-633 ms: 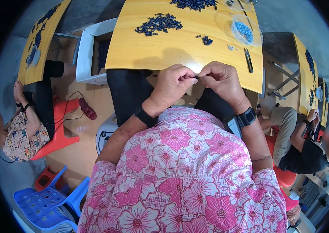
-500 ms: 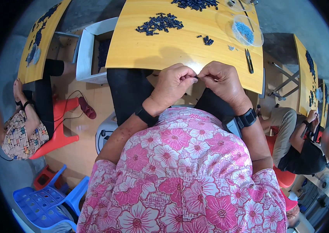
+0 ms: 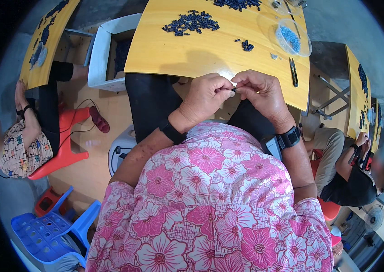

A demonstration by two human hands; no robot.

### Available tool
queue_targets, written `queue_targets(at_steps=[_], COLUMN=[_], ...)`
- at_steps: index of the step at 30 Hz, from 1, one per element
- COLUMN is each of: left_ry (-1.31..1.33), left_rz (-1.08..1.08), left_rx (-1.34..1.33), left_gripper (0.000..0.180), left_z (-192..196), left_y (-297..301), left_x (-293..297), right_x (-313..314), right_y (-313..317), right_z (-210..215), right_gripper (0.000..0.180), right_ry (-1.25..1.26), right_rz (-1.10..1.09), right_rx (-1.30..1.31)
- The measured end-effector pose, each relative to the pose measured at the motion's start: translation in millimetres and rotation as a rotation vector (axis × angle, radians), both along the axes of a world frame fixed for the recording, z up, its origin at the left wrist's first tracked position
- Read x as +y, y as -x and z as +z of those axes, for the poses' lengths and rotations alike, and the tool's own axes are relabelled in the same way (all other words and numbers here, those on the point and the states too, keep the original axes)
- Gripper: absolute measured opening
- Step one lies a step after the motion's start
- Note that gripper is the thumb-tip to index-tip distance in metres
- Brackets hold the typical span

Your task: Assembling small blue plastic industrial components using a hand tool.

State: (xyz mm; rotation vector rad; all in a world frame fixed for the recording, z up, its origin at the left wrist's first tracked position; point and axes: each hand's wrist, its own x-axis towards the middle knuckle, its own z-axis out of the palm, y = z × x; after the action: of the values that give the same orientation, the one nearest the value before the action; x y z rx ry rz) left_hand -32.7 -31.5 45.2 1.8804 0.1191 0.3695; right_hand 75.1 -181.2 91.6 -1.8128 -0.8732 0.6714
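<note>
My left hand (image 3: 205, 96) and my right hand (image 3: 261, 94) meet just off the near edge of the yellow table (image 3: 155, 59). Thumb and forefinger of each are pinched together on one small black part (image 3: 233, 89), mostly hidden by the fingertips. Beyond the hands, a pile of small black parts (image 3: 191, 23) lies on the tabletop, with a smaller cluster of them (image 3: 247, 46) to its right. A clear round tub (image 3: 307, 45) of light-blue pieces (image 3: 289, 39) stands at the right. Small black-handled thread snips (image 3: 294, 72) lie near the right edge, by some tiny pale bits (image 3: 274, 56).
Another black heap (image 3: 235, 3) lies farther back. A white box (image 3: 100, 63) stands left of the table. People sit at side tables, one on a red stool (image 3: 67, 145) at left, another (image 3: 353, 181) at right. A blue plastic chair (image 3: 42, 235) is at lower left.
The view has shifted slightly, so the table contents appear a little lower and farther right. My right fingers have opened out a little around the black part, which now shows more between both hands.
</note>
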Motion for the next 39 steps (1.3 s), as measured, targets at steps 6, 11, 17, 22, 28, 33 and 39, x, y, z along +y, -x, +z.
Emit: queue_targets(at_steps=[6, 11, 17, 22, 28, 33, 39], left_ry=[0.097, 0.372, 0.555, 0.524, 0.675, 0.647, 0.478], left_rz=[-0.028, -0.066, -0.094, -0.082, -0.041, -0.048, -0.067], left_rx=[0.056, 0.085, 0.102, 0.157, 0.155, 0.185, 0.18], left_gripper=[0.01, 0.011, 0.012, 0.015, 0.013, 0.012, 0.014], left_z=[1.7, -11.4, -7.1, -8.5, -14.1, -13.3, -11.9], left_y=[-0.2, 0.3, 0.1, 0.2, -4.0, -4.4, -9.2], left_x=[-0.5, -1.7, -0.4, 0.4, -2.0, -0.1, 8.3], right_x=[-7.4, -9.0, -7.1, -4.5, 0.2, 1.5, 7.9], right_y=[-1.9, 5.8, 9.0, 12.1, 12.2, 7.6, 0.6], right_z=[-13.6, -25.6, -32.2, -33.9, -42.9, -43.2, -33.8], right_gripper=[0.013, 0.015, 0.015, 0.017, 0.017, 0.017, 0.021], right_ry=[-0.155, -0.192, -0.254, -0.238, -0.299, -0.238, -0.164], right_rz=[-0.128, -0.174, -0.206, -0.218, -0.209, -0.158, -0.105], right_rx=[0.405, 0.247, 0.235, 0.21, 0.1, -0.05, -0.345])
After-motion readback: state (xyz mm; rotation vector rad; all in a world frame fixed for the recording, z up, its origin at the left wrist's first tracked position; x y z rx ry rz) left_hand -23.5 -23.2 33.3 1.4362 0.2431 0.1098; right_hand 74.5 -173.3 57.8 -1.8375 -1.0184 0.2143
